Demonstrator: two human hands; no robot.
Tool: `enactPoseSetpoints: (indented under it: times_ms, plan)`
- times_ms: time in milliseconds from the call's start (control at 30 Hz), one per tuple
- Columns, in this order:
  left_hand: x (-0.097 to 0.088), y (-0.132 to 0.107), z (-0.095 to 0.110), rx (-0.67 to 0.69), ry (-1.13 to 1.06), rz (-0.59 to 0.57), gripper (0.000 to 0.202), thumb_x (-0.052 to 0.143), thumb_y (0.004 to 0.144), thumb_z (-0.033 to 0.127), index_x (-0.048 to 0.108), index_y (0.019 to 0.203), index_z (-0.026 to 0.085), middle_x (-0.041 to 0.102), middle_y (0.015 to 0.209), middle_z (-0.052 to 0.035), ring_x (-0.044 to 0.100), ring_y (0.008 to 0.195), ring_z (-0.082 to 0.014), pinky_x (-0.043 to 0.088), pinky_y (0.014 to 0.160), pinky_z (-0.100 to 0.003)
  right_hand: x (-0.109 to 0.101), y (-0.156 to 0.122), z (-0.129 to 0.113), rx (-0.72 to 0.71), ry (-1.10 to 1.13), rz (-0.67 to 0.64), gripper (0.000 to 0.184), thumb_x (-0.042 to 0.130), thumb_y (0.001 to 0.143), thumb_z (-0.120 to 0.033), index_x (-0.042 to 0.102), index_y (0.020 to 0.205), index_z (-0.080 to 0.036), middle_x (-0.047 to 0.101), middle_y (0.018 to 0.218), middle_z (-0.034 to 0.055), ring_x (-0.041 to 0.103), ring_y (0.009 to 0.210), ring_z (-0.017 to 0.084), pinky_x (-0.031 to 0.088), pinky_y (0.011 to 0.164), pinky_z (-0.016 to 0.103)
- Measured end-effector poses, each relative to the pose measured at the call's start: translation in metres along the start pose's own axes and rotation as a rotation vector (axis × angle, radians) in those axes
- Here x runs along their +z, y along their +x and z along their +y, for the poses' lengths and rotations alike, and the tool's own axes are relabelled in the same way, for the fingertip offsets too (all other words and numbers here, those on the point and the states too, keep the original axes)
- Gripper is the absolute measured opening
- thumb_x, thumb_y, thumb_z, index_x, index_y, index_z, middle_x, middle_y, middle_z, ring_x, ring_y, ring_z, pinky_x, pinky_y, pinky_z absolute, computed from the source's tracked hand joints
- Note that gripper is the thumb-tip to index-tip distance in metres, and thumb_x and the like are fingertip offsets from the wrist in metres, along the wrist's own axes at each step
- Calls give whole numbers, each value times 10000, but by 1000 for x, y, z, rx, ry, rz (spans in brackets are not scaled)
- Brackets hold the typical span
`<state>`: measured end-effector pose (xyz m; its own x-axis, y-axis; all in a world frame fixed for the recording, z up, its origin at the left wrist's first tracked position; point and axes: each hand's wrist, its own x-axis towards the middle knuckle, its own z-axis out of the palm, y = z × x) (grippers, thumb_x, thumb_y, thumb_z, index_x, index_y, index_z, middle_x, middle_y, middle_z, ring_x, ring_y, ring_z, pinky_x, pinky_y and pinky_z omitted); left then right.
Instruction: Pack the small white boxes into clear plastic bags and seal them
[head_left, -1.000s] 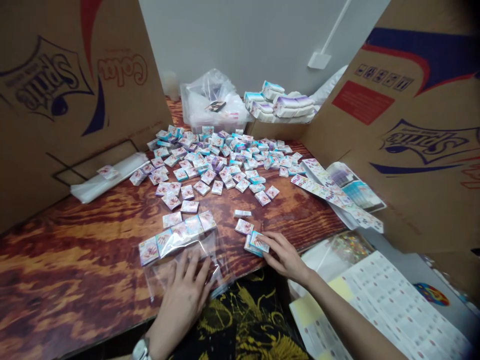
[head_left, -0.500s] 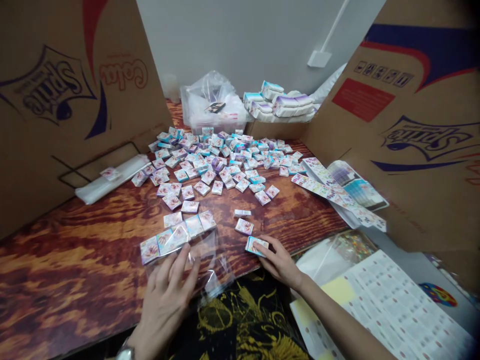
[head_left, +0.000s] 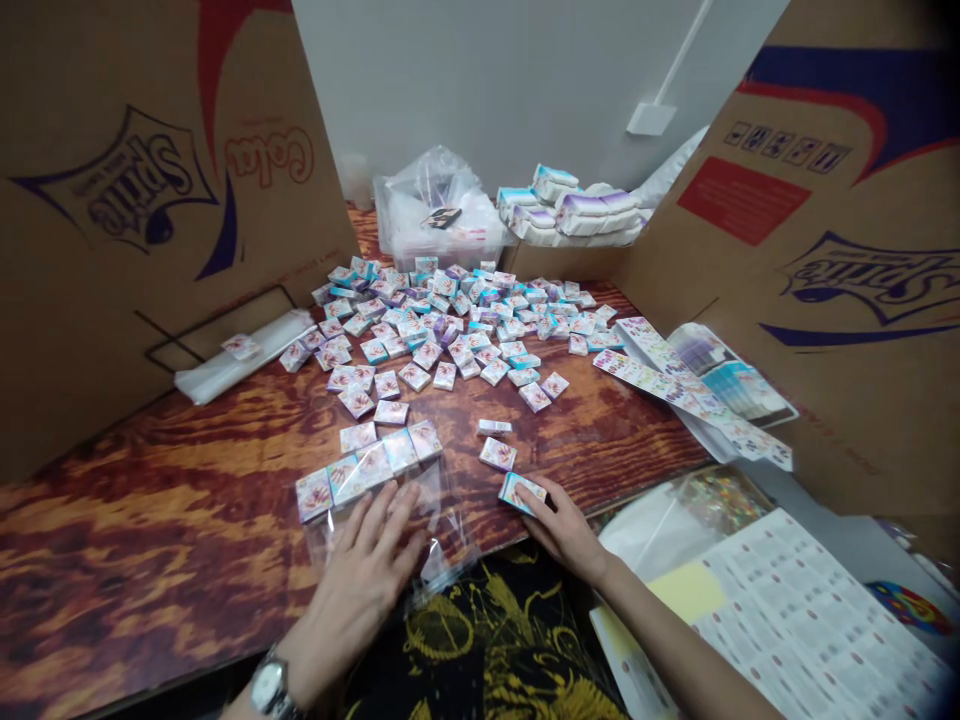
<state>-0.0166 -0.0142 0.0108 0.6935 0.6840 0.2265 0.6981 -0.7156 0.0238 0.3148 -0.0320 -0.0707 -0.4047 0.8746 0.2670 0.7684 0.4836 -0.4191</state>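
My left hand (head_left: 356, 590) lies flat on a clear plastic bag (head_left: 442, 530), fingers spread apart, with a row of small printed boxes (head_left: 367, 465) at the bag's far end. My right hand's fingers sit together against a small box (head_left: 521, 492), though I can't quite tell whether they grip it. A loose heap of boxes (head_left: 442, 330) covers the far part of the wooden table (head_left: 150, 570).

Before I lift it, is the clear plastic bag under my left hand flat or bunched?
Mostly flat: the bag lies on the wooden tabletop under the left hand.
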Motion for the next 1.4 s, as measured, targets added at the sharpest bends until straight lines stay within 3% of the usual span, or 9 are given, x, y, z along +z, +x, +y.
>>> enactPoseSetpoints:
  times_ms: [133,300,533,667,767,900,1000,1133,1400]
  plan:
    - [0,1,6,-14,32,30,399,564,823,221,522,1220,208,352,1429,-161,170,1365,-352,267,1053,-515,3,1,3,-5,-23,17,566,481,903,-222,274,1423,-308,380,1325,135,437,1203,251,448,947,410]
    - [3,6,9,-53,54,33,320,615,787,243,586,1104,206,258,1485,-138,154,1369,-365,251,1060,-534,-4,7,-4,-29,-21,58,564,467,903,-173,280,1425,-276,414,1262,140,468,1145,243,467,906,397]
    - [9,11,-3,-4,161,-79,315,535,844,272,591,1140,182,329,1453,-153,189,1362,-370,218,1054,-559,-42,28,-89,-173,172,28,581,505,858,-140,316,1405,-199,407,1250,163,461,1150,231,454,915,334]
    - [5,20,-13,-13,193,-100,406,492,863,222,510,1264,161,408,1412,-126,240,1345,-349,267,1049,-526,-23,45,-126,-282,238,-120,577,540,791,-155,391,1348,-149,491,1116,140,534,980,195,490,820,277]
    - [1,27,-16,-33,185,-114,405,457,869,174,503,1269,138,428,1398,-124,299,1318,-326,310,1038,-492,1,60,-139,-209,62,-210,613,551,760,-145,391,1351,-151,512,1102,151,529,963,220,498,805,324]
    - [-4,34,-15,-48,172,-155,498,418,856,92,386,1353,111,439,1382,-148,411,1234,-296,428,944,-422,17,73,-152,-20,-261,-136,575,529,770,-100,412,1332,-136,512,1160,195,524,967,255,517,761,357]
    - [-6,40,-18,-21,138,-163,544,423,846,70,326,1380,104,414,1397,-152,442,1192,-272,464,908,-373,19,73,-163,-64,-358,-87,508,527,781,-113,459,1284,-117,519,1170,210,536,929,258,533,703,340]
    - [-12,50,-27,19,103,-159,563,439,822,41,330,1371,111,407,1399,-154,445,1178,-267,475,907,-369,19,75,-167,-123,-417,-95,512,497,803,-102,433,1311,-118,547,1147,196,555,865,232,544,661,314]
    - [-21,70,-19,83,67,-157,488,409,843,46,384,1328,91,418,1390,-176,469,1180,-256,508,873,-354,27,99,-133,175,-564,-84,501,482,789,-72,465,1290,-87,497,1249,233,574,897,247,569,624,311]
